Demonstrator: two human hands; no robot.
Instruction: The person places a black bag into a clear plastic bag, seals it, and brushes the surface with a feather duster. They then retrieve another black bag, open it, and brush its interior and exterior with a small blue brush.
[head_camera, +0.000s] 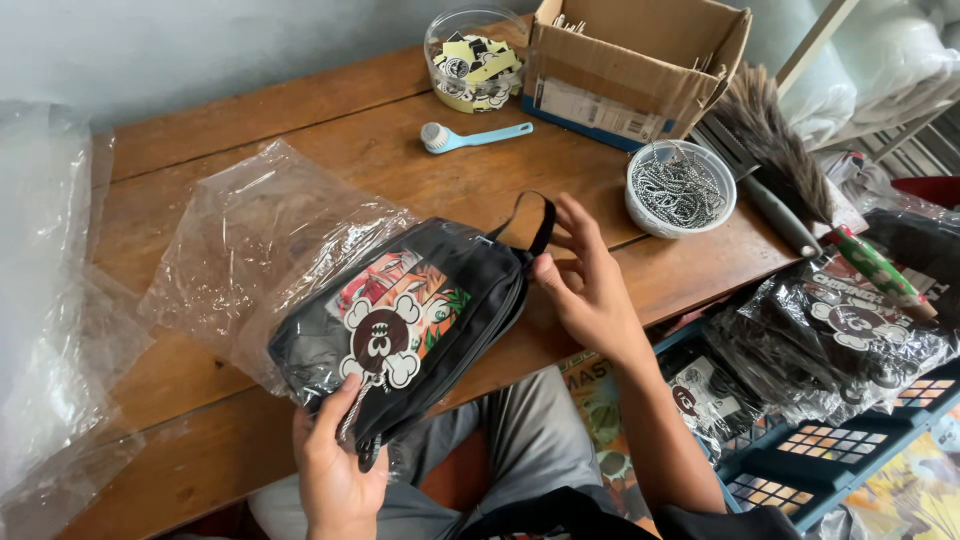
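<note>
Black cloth makes up the pouch (400, 330) I hold between my hands, just above the near edge of the wooden table (330, 130). Its long axis runs on a slant, from low by my left hand (335, 470) up to the strap loop (530, 225) by my right hand (590, 290), so the strap end points away from me and to the right. The printed face, with a skull-shaped tag (380, 345), is turned up toward me. The far half of the pouch sits inside a clear plastic bag (250, 250), which trails off beyond my left hand across the table.

My left hand comes up from below, palm toward me, thumb closed over the lower corner and gripping it. My right forearm reaches in from the lower right; the thumb presses the pouch's top end below the strap, while the fingers are spread loosely.

Beyond my right hand stand a cardboard box (630, 70), a white bowl of ball chains (680, 190) and a small blue-handled brush (470, 137).
</note>
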